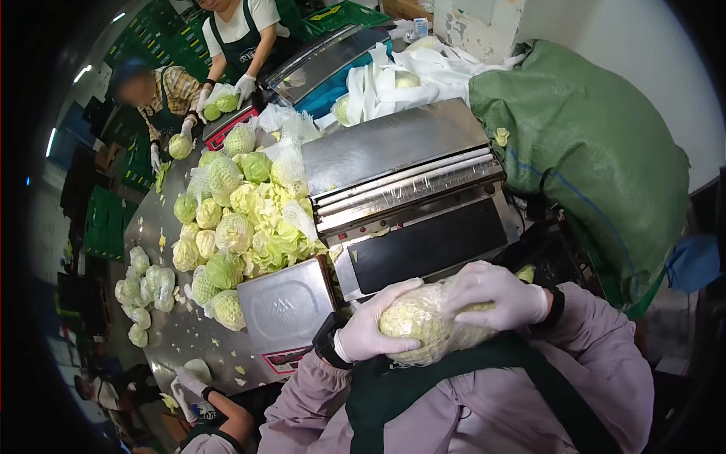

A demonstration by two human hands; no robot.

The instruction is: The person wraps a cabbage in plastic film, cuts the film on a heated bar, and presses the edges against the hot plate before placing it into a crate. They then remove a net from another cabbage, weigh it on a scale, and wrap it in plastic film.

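Close to my body I hold a pale cabbage (416, 321) in a net, with clear film over it. My left hand (376, 325), in a white glove, is wrapped round its left side. My right hand (495, 293), also gloved, presses curled fingers on the film at its right end. Just beyond the cabbage is the film wrapping machine (404, 200), with its black plate (427, 244) nearest my hands. A scale (287, 306) with a metal top stands to the left of my left hand.
Netted cabbages (234, 233) and loose leaves (276, 227) are heaped left of the machine. Bagged cabbages (145, 291) lie at the table's left edge. A large green sack (590, 159) stands right. Co-workers handle cabbages at the far side, and another person's gloved hands (190, 380) work lower left.
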